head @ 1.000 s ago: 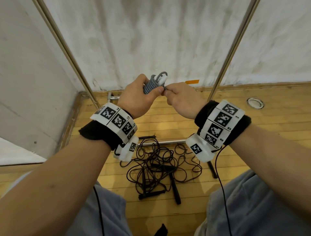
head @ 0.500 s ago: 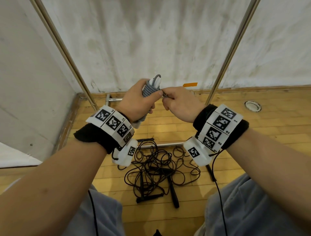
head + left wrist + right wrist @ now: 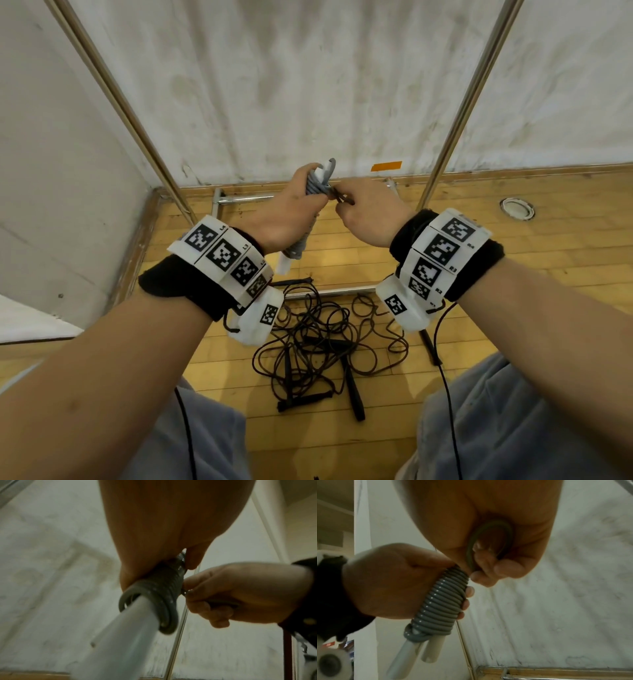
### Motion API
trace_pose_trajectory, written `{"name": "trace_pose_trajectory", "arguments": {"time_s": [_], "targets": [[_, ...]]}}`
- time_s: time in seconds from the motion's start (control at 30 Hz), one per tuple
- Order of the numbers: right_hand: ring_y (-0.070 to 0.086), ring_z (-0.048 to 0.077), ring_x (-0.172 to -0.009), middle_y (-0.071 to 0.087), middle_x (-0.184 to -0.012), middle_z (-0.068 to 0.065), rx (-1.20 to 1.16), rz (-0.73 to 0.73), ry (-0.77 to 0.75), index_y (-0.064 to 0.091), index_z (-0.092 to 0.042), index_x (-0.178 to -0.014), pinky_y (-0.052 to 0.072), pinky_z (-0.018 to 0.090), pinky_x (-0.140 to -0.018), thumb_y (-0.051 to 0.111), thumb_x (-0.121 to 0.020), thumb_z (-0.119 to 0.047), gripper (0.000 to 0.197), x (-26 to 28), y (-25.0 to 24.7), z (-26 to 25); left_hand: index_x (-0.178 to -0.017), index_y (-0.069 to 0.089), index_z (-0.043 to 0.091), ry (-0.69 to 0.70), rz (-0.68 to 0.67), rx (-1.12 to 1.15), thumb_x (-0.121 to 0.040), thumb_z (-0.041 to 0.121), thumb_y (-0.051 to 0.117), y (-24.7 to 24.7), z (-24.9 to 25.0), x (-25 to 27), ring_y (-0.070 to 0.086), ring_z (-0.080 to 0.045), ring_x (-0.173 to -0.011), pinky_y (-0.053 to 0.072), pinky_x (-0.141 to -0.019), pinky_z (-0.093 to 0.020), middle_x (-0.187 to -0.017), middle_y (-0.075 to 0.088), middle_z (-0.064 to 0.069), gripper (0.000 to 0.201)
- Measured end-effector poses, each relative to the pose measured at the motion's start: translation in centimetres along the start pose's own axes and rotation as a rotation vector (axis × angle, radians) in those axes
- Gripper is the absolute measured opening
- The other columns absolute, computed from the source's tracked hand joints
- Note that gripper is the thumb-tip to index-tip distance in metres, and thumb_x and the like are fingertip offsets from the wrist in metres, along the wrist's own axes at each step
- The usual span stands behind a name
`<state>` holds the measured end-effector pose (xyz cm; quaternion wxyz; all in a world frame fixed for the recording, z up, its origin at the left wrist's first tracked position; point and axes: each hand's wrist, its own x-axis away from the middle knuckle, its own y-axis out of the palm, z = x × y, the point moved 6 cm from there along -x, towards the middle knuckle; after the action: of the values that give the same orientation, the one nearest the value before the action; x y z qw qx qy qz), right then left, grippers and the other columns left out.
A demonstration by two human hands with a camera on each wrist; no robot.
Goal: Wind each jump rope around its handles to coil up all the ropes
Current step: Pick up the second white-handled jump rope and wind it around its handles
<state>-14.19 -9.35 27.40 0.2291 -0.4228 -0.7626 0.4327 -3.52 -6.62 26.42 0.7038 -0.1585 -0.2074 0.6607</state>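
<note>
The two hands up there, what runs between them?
A short loop of grey rope, pinched by the right hand, leads to the coil the left hand grips; right wrist view shows it.

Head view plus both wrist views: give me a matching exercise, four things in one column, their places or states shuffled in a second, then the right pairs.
Things:
1. grey jump rope
2. black jump ropes
3. left hand
4. right hand

States:
A. tangled loose on the wooden floor
B. coiled tightly around two white handles
C. pinches the rope's free end loop
D. grips the wound bundle

Pairs: 1-B, 2-A, 3-D, 4-C
</note>
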Motion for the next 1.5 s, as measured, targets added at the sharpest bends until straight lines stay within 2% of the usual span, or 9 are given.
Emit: {"name": "trace_pose_trajectory", "arguments": {"time_s": [0.17,0.3,0.4,0.6,0.83,1.03,1.17,1.33,1.5], "targets": [[0.038,0.003,-0.059,0.041,-0.07,-0.013,-0.087,0.02,-0.025,0.059,-0.012,-0.114,0.026,0.014,-0.05,0.038,-0.095,-0.005,0.029,0.1,-0.4,0.3,-0.122,0.047,0.025,0.112,-0.015,-0.021,-0.094,0.02,0.057,-0.9,0.3,0.5,0.062,-0.031,-0.098,0.049,-0.092,-0.05,-0.105,0.061,-0.011,0.029],[0.04,0.003,-0.059,0.042,-0.069,-0.013,-0.134,0.026,-0.081,0.051,-0.018,-0.089,0.031,0.009,-0.05,0.042,-0.093,-0.006,0.016,0.5,-0.7,-0.6,-0.108,0.054,0.032,0.142,0.094,0.033,-0.075,0.038,0.073,-1.7,0.6,0.6,0.062,-0.014,-0.073,0.052,-0.072,-0.028,-0.083,0.056,-0.005,0.038],[0.049,0.009,-0.065,0.051,-0.071,-0.009,-0.166,0.02,-0.078,0.053,-0.017,-0.088,0.038,0.019,-0.058,0.047,-0.091,-0.009,0.011,0.6,-0.6,-1.0,-0.098,0.058,0.029,0.179,0.12,0.027,-0.079,0.028,0.072,-1.6,1.0,0.8,0.05,0.0,-0.059,0.042,-0.057,-0.012,-0.075,0.057,0.006,0.023],[0.05,0.0,-0.036,0.061,-0.063,-0.001,-0.269,-0.005,0.035,0.055,-0.018,-0.071,0.038,0.013,-0.038,0.057,-0.085,-0.013,0.015,0.5,-0.6,-0.3,-0.102,0.044,0.024,0.115,0.113,0.106,-0.088,0.019,0.064,-1.0,0.9,1.2,0.065,-0.017,-0.065,0.059,-0.058,-0.037,-0.08,0.061,-0.001,0.024],[0.047,0.002,-0.038,0.061,-0.063,0.0,-0.286,0.026,0.024,0.064,-0.012,-0.087,0.037,0.014,-0.04,0.053,-0.092,-0.018,0.013,0.6,-1.0,0.0,-0.108,0.042,0.02,0.098,0.195,0.061,-0.091,0.03,0.062,-1.3,0.6,1.1,0.055,-0.007,-0.044,0.048,-0.042,-0.023,-0.069,0.056,-0.001,0.029],[0.039,0.007,-0.055,0.045,-0.062,-0.007,-0.124,0.103,-0.028,0.058,-0.014,-0.084,0.032,0.011,-0.048,0.044,-0.097,-0.017,0.02,0.4,-1.3,-0.2,-0.117,0.04,0.026,0.049,0.069,0.22,-0.09,0.028,0.052,-0.6,0.4,1.0,0.055,-0.018,-0.062,0.051,-0.061,-0.041,-0.079,0.054,-0.006,0.029],[0.048,0.017,-0.075,0.054,-0.085,0.003,-0.072,0.048,-0.049,0.059,-0.005,-0.103,0.033,0.022,-0.066,0.036,-0.099,-0.011,0.023,0.4,-0.3,-0.5,-0.112,0.043,0.022,0.09,0.111,0.206,-0.097,0.022,0.051,-0.9,0.8,1.2,0.056,-0.023,-0.073,0.052,-0.074,-0.05,-0.084,0.056,-0.004,0.016],[0.044,0.017,-0.068,0.045,-0.068,-0.007,-0.128,0.138,-0.058,0.052,-0.013,-0.087,0.03,0.013,-0.051,0.044,-0.096,-0.011,0.012,0.4,-0.8,-0.7,-0.1,0.046,0.018,0.155,0.266,0.112,-0.094,0.024,0.058,-1.4,1.2,1.5,0.054,0.003,-0.061,0.046,-0.056,-0.016,-0.082,0.056,0.003,0.015],[0.056,0.006,-0.043,0.062,-0.062,0.001,-0.352,0.287,0.039,0.059,-0.013,-0.083,0.042,0.013,-0.042,0.06,-0.089,-0.023,0.012,1.0,-1.2,0.1,-0.105,0.043,0.018,0.115,0.316,0.168,-0.096,0.025,0.054,-1.8,1.1,1.8,0.058,-0.029,-0.074,0.053,-0.071,-0.053,-0.087,0.056,-0.008,0.016]]}}
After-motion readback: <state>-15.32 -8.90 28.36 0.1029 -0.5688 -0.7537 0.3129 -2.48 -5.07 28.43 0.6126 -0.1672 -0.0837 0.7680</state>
